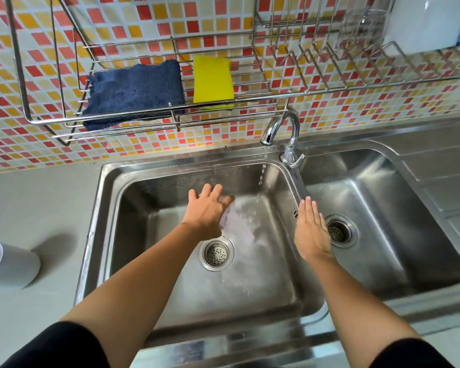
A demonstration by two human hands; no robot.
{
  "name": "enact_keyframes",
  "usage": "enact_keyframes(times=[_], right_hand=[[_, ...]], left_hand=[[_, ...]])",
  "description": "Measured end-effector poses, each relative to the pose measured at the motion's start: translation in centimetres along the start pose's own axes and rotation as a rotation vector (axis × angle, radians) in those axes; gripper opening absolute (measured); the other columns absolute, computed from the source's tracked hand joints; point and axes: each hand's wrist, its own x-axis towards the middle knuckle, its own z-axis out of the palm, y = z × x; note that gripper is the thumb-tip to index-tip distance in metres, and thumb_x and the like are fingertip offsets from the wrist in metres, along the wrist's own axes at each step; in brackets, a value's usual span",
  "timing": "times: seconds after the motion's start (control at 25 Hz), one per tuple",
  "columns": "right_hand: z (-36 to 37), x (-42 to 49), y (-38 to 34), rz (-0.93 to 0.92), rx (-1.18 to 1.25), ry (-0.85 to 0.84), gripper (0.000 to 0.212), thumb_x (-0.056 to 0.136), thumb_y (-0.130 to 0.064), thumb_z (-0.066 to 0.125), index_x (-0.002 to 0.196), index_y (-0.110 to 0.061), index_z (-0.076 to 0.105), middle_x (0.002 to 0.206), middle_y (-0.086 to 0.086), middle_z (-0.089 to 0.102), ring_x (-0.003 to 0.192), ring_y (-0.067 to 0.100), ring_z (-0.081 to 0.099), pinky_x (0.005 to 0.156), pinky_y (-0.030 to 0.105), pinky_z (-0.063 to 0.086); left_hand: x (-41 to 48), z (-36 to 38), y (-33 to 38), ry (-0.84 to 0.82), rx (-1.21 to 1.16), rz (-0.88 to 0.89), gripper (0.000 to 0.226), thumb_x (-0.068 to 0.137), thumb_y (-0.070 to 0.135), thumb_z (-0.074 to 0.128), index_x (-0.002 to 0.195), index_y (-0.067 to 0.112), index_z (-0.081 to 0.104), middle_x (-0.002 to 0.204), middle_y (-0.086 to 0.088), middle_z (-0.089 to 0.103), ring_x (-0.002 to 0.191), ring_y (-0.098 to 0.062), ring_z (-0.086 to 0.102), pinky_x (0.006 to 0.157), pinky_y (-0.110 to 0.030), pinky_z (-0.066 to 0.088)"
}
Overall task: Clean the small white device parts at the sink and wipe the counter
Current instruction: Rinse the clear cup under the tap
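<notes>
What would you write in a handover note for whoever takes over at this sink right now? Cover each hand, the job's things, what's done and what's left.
Left hand: open, fingers spread, over the left stainless-steel basin, above a blurred pale shape I cannot identify.
Right hand: open, flat, empty, above the divider between the basins.
Curved chrome faucet runs a thin stream into that basin.
Dark blue fluffy cloth and yellow rectangular sponge lie on the wire wall rack.
Done: cannot tell; no small white parts plainly visible.
Left: find and wash the parts, wipe the grey counter.
</notes>
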Motion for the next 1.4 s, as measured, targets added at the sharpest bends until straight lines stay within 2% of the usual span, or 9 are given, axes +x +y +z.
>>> enact_keyframes(times=[0.32,0.4,0.56,0.64,0.8,0.92,1.12,1.24,1.4], right_hand=[[0.0,0.3,0.2,0.038,-0.018,-0.042,0.056,0.097,-0.011,0.031,0.146,-0.001,0.005,0.156,0.014,0.001,0.144,0.026,0.002,0.115,0.038,0.01],[-1.9,0.2,-0.6,0.076,0.143,-0.068,0.055,0.098,-0.018,0.028,0.146,-0.001,0.007,0.156,0.014,0.004,0.143,0.026,0.007,0.115,0.037,0.012],[-9.4,-0.8,-5.6,0.074,0.784,0.546,0.027,0.093,-0.009,0.041,0.112,0.006,0.052,0.11,0.025,0.055,0.1,0.033,0.053,0.085,0.019,0.035],[-14.6,-1.0,-8.9,-0.061,0.889,0.818,0.023,0.091,-0.011,0.04,0.098,0.007,0.053,0.093,0.021,0.055,0.087,0.02,0.049,0.079,0.009,0.032],[-25.5,0.9,-14.9,-0.263,0.942,1.092,0.019,0.087,-0.01,0.047,0.095,0.007,0.051,0.089,0.008,0.048,0.079,0.017,0.048,0.071,0.018,0.039],[-31.5,3.9,-18.4,-0.322,0.71,0.864,0.034,0.085,-0.019,0.052,0.113,0.002,0.049,0.109,0.012,0.052,0.097,0.022,0.052,0.084,0.027,0.045],[-32.1,9.2,-21.6,-0.013,0.303,-0.059,0.091,0.08,-0.054,0.06,0.146,-0.012,0.013,0.152,0.014,0.021,0.136,0.034,0.028,0.109,0.042,0.032],[-31.1,10.0,-22.3,-0.035,0.254,-0.098,0.094,0.079,-0.047,0.066,0.147,-0.011,0.012,0.147,0.015,0.032,0.128,0.034,0.04,0.094,0.034,0.041],[-32.6,8.1,-22.0,-0.052,0.327,0.193,0.07,0.086,-0.041,0.057,0.143,-0.013,0.026,0.144,0.014,0.036,0.128,0.034,0.039,0.098,0.036,0.039]], left_hand=[[-0.3,-1.6,0.2,0.165,0.181,0.212,0.067,0.077,0.023,0.062,0.138,0.022,0.032,0.134,-0.009,0.034,0.121,-0.03,0.033,0.092,-0.046,0.033],[-0.7,-2.0,0.2,0.16,0.094,0.167,0.071,0.077,0.026,0.064,0.14,0.025,0.031,0.135,-0.008,0.031,0.123,-0.029,0.031,0.094,-0.048,0.033],[-1.8,-2.3,-0.5,0.139,-0.859,-0.221,0.09,0.057,0.034,0.081,0.137,0.028,0.038,0.124,-0.007,0.035,0.122,-0.029,0.035,0.103,-0.05,0.039],[-2.3,-2.2,-1.0,0.2,-1.288,-0.29,0.089,0.047,0.034,0.082,0.128,0.031,0.047,0.119,-0.004,0.045,0.114,-0.025,0.049,0.1,-0.045,0.046],[-4.6,-3.1,-2.2,0.191,-1.615,-0.276,0.085,0.055,0.019,0.08,0.132,0.025,0.043,0.123,-0.007,0.056,0.105,-0.02,0.059,0.09,-0.036,0.053],[-6.4,-3.9,-3.4,0.236,-1.654,-0.222,0.081,0.062,0.016,0.077,0.133,0.026,0.039,0.119,-0.001,0.056,0.102,-0.013,0.059,0.084,-0.029,0.054],[-9.5,-3.8,-6.3,0.259,-1.596,-0.224,0.085,0.055,0.031,0.08,0.13,0.041,0.039,0.125,0.0,0.057,0.11,-0.018,0.06,0.093,-0.037,0.053],[-11.0,-3.7,-8.0,0.297,-1.575,-0.196,0.083,0.062,0.024,0.084,0.13,0.042,0.039,0.122,0.007,0.058,0.11,-0.014,0.06,0.094,-0.034,0.051],[-12.0,-4.1,-9.0,0.305,-1.551,-0.164,0.078,0.069,0.02,0.082,0.131,0.041,0.039,0.116,0.019,0.056,0.108,-0.009,0.059,0.096,-0.038,0.051]])
